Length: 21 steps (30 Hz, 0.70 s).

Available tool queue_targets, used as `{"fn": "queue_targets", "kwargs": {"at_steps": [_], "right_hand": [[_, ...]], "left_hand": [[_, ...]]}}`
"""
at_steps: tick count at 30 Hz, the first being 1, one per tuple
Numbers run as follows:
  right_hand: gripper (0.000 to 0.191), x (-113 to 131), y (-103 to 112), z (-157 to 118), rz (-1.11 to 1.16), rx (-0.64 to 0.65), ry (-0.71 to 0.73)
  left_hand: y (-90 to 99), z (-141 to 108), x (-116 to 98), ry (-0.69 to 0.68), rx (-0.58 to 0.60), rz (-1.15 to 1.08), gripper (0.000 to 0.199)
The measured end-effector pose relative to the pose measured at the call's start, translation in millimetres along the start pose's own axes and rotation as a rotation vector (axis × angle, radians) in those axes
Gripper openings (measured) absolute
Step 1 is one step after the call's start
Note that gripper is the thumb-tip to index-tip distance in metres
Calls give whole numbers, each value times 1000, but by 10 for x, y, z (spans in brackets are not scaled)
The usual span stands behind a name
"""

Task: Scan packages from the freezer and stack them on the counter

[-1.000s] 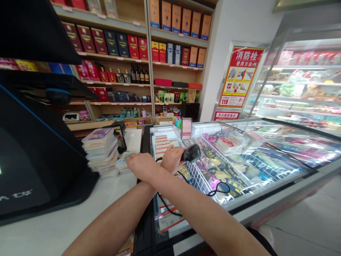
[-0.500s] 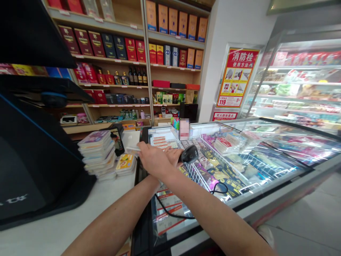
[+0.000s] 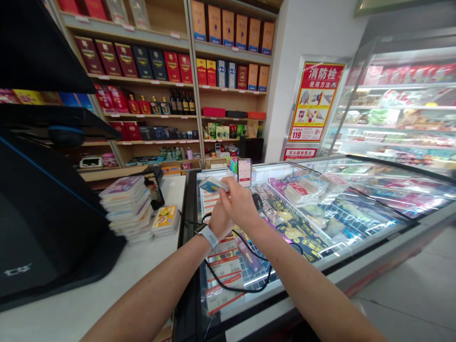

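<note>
A flat blue-and-white packet [image 3: 213, 185] — pinched in the right hand [image 3: 240, 203], raised above the freezer [image 3: 356, 252]; the left hand [image 3: 220, 221] sits close behind, its grip hidden.

The white checkout counter [image 3: 89, 304] runs along the left side of the chest freezer [image 3: 384, 242], its near edge bare. On the far part stands a tall, slightly uneven stack of flat packaged goods [image 3: 124, 204] — a single yellow-labelled pack [image 3: 165, 221] lies just beside it on the right. A black-framed small screen [image 3: 155, 190] stands upright just behind the stack. At left, a large black terminal [image 3: 42, 213] occupies the counter.
</note>
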State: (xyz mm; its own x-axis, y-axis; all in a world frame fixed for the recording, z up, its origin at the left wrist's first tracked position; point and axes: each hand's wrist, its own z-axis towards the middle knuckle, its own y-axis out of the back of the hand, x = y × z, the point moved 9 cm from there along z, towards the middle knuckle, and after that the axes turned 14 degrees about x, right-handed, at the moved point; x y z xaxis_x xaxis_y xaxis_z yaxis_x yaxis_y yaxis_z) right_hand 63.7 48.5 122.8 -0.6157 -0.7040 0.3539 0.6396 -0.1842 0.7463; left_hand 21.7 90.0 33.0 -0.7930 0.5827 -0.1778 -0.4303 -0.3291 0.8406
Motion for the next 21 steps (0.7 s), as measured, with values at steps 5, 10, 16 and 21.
{"fn": "queue_targets", "kwargs": {"at_steps": [5,10,16,21], "right_hand": [[18,-287,290,-146,53,-184,3],[19,-644,575,-343,71,-343,-80],[19,-1135,757,-634,91,-455,-238],[27,-1596,651,-790,224,-478,-318]], "left_hand": [[30,-37,-109,-69,92,53,25],[66,-38,-128,-37,132,38,39],[54,-38,-117,-30,152,41,41],[68,-35,-126,-41,151,44,41]]}}
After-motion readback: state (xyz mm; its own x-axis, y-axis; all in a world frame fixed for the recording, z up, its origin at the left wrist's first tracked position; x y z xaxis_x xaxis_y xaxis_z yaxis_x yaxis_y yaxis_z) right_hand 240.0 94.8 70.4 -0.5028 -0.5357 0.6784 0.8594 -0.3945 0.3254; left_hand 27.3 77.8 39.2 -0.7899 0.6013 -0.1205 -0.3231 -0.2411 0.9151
